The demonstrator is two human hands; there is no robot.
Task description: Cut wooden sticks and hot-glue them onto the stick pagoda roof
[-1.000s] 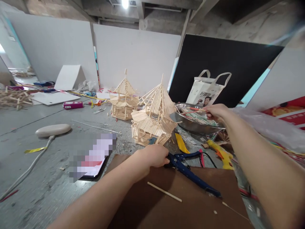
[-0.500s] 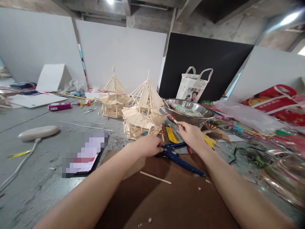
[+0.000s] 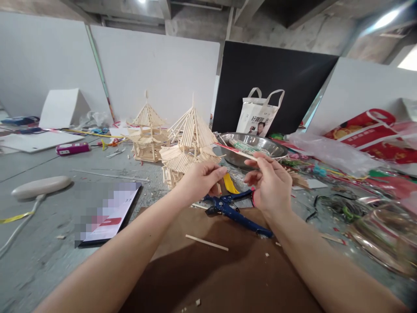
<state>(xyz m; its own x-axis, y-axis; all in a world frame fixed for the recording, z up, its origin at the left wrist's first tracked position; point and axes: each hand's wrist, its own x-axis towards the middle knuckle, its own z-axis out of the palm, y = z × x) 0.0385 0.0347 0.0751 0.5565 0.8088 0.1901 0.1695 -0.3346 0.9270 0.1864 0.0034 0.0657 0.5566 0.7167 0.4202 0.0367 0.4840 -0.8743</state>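
My right hand (image 3: 273,184) pinches a thin wooden stick (image 3: 247,155) with a red patterned part between thumb and forefinger; its other fingers are loosely curled. The stick's red end points left toward the model. My left hand (image 3: 206,176) has thumb and fingers pressed together in front of a wooden-stick pavilion model (image 3: 192,139), and what they hold is hidden. Below both hands, a blue-handled plier-like cutter (image 3: 237,215) lies on a brown board (image 3: 182,278). A short cut stick (image 3: 206,242) rests on the board nearer me.
A second pavilion model (image 3: 146,130) stands behind on the left. A metal bowl (image 3: 276,150) holds more sticks. A phone (image 3: 114,217) and a white device with a cable (image 3: 42,187) lie left. Coiled wire (image 3: 339,211) and a glass bowl (image 3: 387,243) are right.
My left hand has lifted off the blue cutter, its thumb turning up. My right hand has rotated, with its lower fingers loosening around the red-patterned stick. The camera view has shifted slightly right.
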